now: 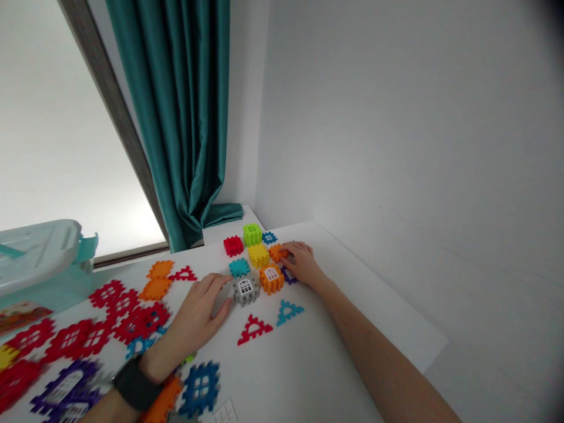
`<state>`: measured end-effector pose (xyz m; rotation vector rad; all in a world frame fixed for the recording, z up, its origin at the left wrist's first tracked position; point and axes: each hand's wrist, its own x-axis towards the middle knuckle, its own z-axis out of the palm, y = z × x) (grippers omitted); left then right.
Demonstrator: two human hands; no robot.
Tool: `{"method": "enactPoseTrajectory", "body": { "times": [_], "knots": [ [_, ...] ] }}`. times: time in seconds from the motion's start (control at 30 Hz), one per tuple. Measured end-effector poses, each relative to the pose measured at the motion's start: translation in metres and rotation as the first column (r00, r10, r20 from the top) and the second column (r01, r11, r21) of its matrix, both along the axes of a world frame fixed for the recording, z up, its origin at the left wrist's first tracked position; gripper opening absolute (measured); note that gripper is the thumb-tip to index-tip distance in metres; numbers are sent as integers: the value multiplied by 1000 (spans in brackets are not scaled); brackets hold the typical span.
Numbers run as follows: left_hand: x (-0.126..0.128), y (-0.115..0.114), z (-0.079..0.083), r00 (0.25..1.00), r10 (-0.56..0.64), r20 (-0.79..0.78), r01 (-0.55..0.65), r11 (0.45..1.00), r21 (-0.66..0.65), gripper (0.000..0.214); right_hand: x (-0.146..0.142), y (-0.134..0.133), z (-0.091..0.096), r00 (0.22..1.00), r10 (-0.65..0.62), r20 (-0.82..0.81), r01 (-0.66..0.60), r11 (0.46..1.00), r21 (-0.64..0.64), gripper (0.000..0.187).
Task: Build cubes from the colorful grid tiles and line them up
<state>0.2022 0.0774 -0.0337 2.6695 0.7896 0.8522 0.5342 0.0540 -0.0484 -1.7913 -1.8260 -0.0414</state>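
My left hand (pixel 204 306), with a dark watch band (pixel 136 383) on its wrist, is beside a grey cube block (pixel 245 289) that has a white window. Its thumb and fingers are apart at the cube's left side; I cannot tell whether they touch it. My right hand (pixel 302 262) has its fingers closed at the right edge of a small orange toothed block (pixel 277 252). Near them stand a yellow block (pixel 258 255), an orange cube with a white window (pixel 271 278), a teal block (pixel 239 268) and a purple piece (pixel 289 275) partly under the right hand.
Behind are a green cube (pixel 252 234), a red block (pixel 233 245) and a blue piece (pixel 269 237). Red (pixel 254 329) and blue (pixel 289 312) triangles lie in front. Several flat red panels (pixel 123 304) spread left, near a lidded bin (pixel 53 288). A wall stands right.
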Motion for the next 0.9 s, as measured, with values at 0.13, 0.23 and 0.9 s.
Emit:
{"method": "enactPoseTrajectory", "body": {
  "times": [0.13, 0.23, 0.9],
  "knots": [
    [0, 0, -1, 1000, 0, 2, 0, 1000, -2, 38, -1, -2, 2, 1000, -15, -14, 15, 1000, 15, 24],
    [0, -1, 1, 1000, 2, 0, -2, 1000, -13, 37, -3, -5, 5, 999, -22, -30, 24, 999, 37, 24],
    [-1, -13, 46, 997, -3, -80, 5, 1000, 22, 21, -93, -54, 47, 982, 169, -82, -144, 958, 249, 18]
  ]
}}
